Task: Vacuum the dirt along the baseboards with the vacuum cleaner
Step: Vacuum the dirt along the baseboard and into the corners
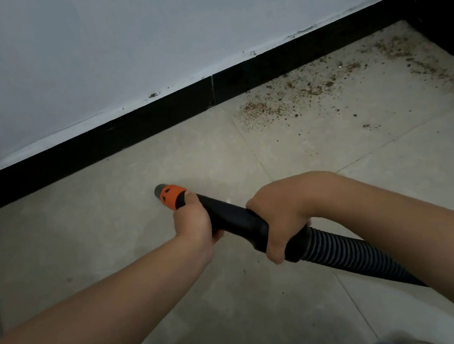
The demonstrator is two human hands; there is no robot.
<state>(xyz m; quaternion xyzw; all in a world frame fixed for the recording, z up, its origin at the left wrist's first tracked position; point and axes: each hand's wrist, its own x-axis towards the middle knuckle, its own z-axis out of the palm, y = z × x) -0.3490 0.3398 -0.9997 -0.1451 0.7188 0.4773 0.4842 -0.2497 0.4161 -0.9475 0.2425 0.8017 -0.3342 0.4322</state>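
The left hand point(193, 219) curls round the black plastic vacuum wand point(235, 220) just behind its orange collar and grey nozzle tip point(169, 195), which points at bare grey floor tile point(84, 234) short of the black baseboard point(128, 133). The right hand point(280, 222) grips the rear cuff where the ribbed black hose point(346, 254) joins. The brown crumbly dirt point(296, 90) lies well to the right toward the corner, so the nozzle should probably swing rightward, held low and tight to the baseboard, in slow overlapping passes.

Dirt point(321, 87) on floor point(110, 216) right, against baseboard point(101, 148); nozzle point(171, 196) left of it, well apart.
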